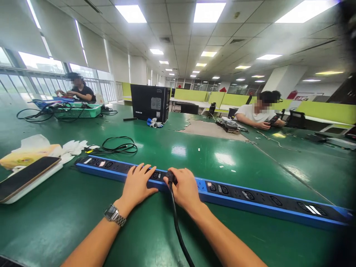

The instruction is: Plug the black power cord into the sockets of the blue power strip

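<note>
A long blue power strip (pixel 247 198) with black sockets lies across the green table in front of me. My left hand (pixel 138 184), wearing a metal watch (pixel 114 215) at the wrist, rests on the strip left of its middle with the fingers spread. Close beside it, my right hand (pixel 185 185) grips a black power plug (pixel 170 177) against the strip's top face. Whether the plug sits in a socket cannot be made out. Its black cord (pixel 178 228) runs down toward the bottom edge of the view.
A phone-like black slab (pixel 27 176) and a tissue pack (pixel 30 154) lie at left, near a coiled black cable (pixel 119 145). Farther back stand a black computer case (pixel 150 104) and a green basket (pixel 80 111). Two people (pixel 257 113) sit at the table's far side.
</note>
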A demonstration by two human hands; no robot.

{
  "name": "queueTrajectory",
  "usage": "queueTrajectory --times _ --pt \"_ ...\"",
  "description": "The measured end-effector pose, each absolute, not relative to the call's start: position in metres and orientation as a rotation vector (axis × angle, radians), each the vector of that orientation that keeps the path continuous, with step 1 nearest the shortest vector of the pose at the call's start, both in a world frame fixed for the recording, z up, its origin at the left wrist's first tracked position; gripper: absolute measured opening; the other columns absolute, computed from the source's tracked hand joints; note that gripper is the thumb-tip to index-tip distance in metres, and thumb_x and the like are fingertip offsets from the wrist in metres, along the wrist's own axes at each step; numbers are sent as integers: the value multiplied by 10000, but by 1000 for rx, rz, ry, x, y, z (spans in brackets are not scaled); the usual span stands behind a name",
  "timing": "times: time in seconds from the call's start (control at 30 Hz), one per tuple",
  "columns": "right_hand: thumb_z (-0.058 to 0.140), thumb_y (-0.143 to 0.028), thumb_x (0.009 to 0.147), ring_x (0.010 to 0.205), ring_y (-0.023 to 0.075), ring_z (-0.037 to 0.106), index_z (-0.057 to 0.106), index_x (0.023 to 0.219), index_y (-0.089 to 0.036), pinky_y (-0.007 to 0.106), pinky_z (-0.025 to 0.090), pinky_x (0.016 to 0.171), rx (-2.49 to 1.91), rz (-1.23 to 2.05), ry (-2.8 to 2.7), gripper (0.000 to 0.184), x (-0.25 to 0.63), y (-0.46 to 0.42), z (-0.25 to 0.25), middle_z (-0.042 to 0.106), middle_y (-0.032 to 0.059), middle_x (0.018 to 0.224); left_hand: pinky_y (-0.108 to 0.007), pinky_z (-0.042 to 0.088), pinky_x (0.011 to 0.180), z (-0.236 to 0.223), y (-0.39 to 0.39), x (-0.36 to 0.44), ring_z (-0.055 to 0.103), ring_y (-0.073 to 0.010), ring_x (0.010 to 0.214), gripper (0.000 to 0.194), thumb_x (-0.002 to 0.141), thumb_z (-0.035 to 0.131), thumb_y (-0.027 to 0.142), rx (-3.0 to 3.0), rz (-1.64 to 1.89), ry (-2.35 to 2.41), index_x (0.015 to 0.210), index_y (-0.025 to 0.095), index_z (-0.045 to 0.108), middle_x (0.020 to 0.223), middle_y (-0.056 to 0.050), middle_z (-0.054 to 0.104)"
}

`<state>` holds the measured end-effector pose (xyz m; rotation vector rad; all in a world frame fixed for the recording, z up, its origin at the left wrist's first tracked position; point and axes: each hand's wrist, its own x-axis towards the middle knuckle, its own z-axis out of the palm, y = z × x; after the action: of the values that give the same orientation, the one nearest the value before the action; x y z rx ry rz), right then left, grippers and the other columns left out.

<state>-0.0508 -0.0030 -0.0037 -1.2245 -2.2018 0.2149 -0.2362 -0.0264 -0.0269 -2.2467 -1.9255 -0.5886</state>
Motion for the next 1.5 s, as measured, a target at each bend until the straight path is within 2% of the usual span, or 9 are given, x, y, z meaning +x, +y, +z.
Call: queueTrajectory --times 0.27,0.43,0.57,0.7,1.03,1.23,1.3,1.43,1.5 --pt "528 -314 897 1088 253 607 598 1185 -210 583 250 1104 -1307 269 -2240 314 -65 0 -8 702 97 1121 -574 235 1105 -25 -25 -231 410 -343 1332 644 762 677 430 -2339 -719 -1928 1357 266 495 1394 -100 546" --pt "623 -267 792 1318 281 443 372 1435 -171 557 299 1118 -1189 263 -2271 697 -8 -7 -12 498 133 1427 -493 336 1071 -20 -18 -217 530 -264 1221 560 773 660 299 -2547 -922 -1781 1315 276 520 1288 -64 633" --pt "580 -396 843 1153 270 580 595 1225 -209 504 450 1010 -1287 34 -2023 425 117 -19 -35 653 111 1229 -397 494 912 -4 -15 -211 651 -236 993 324 790 662 372 -2605 -1339 -1747 1076 221 658 1071 -58 721" --pt "557 -479 840 1026 276 640 670 1033 -220 494 512 909 -1465 -214 -1699 343 221 -42 -61 714 99 1071 -367 511 905 9 -11 -150 656 -215 969 272 812 641 309 -2592 -1623 -1600 1065 215 670 1041 -43 726" --pt "554 -365 881 1072 256 601 659 1031 -223 497 477 952 -1383 -165 -1699 232 213 -58 -56 688 98 1113 -365 509 824 -13 11 27 661 -246 935 262 863 582 236 -2788 -1111 -1670 1114 220 656 1015 -73 733" --pt "580 -370 856 1131 251 581 560 1268 -206 473 473 982 -1300 65 -1893 444 199 -21 -35 642 109 1226 -401 469 901 -9 5 27 634 -262 1033 261 862 589 240 -2772 -914 -1618 1119 211 621 1071 -89 716" --pt "586 -370 860 1103 235 598 529 1310 -216 440 493 958 -1238 179 -2031 478 193 -9 -31 644 101 1224 -440 426 975 -7 3 13 582 -281 1140 390 825 651 283 -2759 -877 -1579 1202 216 576 1178 -100 681" --pt "560 -361 894 977 220 627 607 1188 -211 395 525 867 -1178 119 -2086 334 182 3 -37 688 93 1057 -529 314 1082 -7 0 -59 475 -338 1271 800 698 771 450 -2639 -813 -1644 1380 205 433 1360 -129 570" --pt "542 -352 904 956 227 626 620 1147 -207 401 523 860 -1154 -9 -2020 293 179 4 -42 692 96 1015 -561 287 1093 -11 -3 -101 468 -356 1277 738 690 777 464 -2551 -719 -1752 1325 202 505 1352 -130 579"
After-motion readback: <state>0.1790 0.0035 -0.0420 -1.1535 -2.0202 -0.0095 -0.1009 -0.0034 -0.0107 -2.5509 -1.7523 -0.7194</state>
